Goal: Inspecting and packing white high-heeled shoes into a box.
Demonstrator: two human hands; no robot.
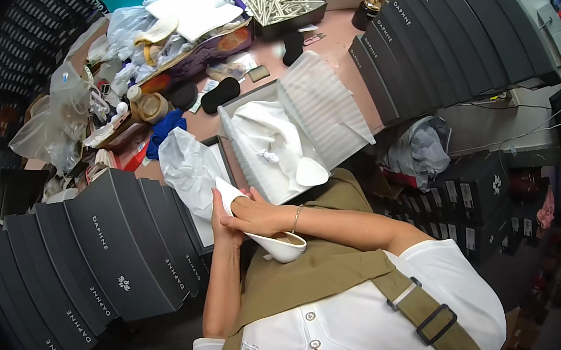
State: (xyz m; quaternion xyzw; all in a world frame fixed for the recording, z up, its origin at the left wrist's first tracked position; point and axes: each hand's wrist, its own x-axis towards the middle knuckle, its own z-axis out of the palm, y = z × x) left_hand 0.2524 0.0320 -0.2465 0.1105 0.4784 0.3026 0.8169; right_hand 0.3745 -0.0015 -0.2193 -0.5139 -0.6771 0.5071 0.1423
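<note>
both hands are on a white pointed shoe (270, 240) over the apron lap: left hand (220, 220) clamped at its toe, right hand (257, 215) closed across its upper. its mate (310, 170) already lies in the open tissue-lined shoebox (254, 98), so this looks like boxing the pair; next calls for nesting this shoe beside the mate.
</note>
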